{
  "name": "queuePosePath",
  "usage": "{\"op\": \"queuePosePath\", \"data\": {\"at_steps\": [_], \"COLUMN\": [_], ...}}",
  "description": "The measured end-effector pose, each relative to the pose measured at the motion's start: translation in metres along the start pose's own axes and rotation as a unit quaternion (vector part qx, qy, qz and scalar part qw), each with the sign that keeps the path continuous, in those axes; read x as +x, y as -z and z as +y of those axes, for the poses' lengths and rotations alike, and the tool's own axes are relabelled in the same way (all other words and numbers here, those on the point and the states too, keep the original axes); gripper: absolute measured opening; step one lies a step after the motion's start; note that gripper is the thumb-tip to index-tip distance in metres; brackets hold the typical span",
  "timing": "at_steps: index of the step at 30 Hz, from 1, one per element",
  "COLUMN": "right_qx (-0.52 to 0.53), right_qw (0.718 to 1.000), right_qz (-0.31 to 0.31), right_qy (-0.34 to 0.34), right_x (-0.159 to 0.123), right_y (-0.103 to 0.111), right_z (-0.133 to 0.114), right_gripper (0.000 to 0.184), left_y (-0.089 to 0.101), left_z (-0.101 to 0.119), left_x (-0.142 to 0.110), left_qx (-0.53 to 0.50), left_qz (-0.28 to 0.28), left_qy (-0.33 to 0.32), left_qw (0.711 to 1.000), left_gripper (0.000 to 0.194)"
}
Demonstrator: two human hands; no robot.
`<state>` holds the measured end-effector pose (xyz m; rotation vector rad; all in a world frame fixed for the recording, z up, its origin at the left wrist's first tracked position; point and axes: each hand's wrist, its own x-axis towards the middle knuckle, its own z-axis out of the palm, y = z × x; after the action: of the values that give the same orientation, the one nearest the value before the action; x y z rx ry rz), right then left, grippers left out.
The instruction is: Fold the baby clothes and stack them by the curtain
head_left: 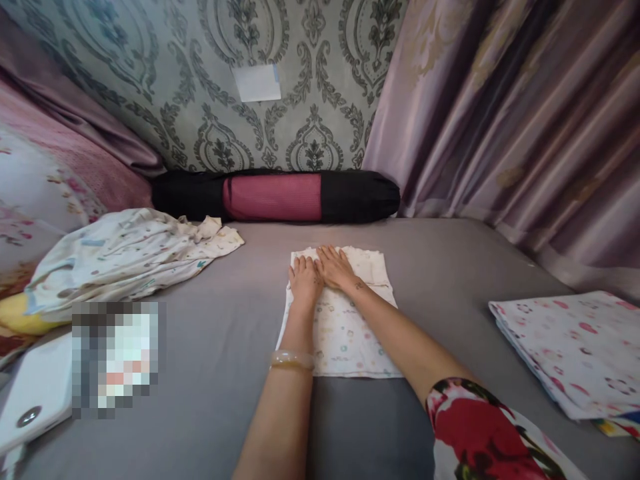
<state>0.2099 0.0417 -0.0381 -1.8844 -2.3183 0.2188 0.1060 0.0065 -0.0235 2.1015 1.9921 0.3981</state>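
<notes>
With our fingers (327, 257) laid flat, clasping nothing, we might wrinkle the patterned cloth (345, 333) by pressing unevenly.

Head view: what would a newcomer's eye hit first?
Probably the left hand and right hand, side by side and flat on the white printed cloth mid-frame. Next, the black-and-red roll lying along the foot of the patterned wall. Then the bold red floral sleeve on the right arm, lower right.
</notes>
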Motion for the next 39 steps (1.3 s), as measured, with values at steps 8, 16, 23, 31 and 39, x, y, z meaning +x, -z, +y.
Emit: {"op": "queuePosePath", "data": {"at_steps": [8, 16, 23, 31, 39], "right_qx": [0.014, -0.012, -0.006, 0.037, -0.006], "right_qw": [0.999, 0.991, 0.990, 0.992, 0.998], "right_qz": [0.027, 0.040, 0.056, 0.040, 0.022], "right_qy": [-0.018, -0.131, -0.133, -0.118, -0.060], "right_x": [-0.009, -0.029, -0.027, -0.053, -0.102], "right_y": [0.011, 0.014, 0.006, 0.032, 0.027], "right_z": [0.001, 0.023, 0.024, 0.046, 0.070], "right_gripper": [0.056, 0.059, 0.058, 0.058, 0.058], "left_y": [-0.005, -0.007, -0.016, -0.010, 0.008], "left_z": [0.000, 0.005, 0.000, -0.009, -0.045], "left_x": [0.004, 0.000, 0.001, 0.004, -0.017], "left_qx": [-0.015, 0.017, 0.051, 0.030, 0.088], "left_qz": [0.039, -0.005, 0.005, -0.027, -0.049], "left_qy": [-0.011, -0.026, -0.041, -0.068, -0.162], "left_qw": [0.999, 0.999, 0.998, 0.997, 0.982], "left_gripper": [0.049, 0.058, 0.062, 0.065, 0.062]}}
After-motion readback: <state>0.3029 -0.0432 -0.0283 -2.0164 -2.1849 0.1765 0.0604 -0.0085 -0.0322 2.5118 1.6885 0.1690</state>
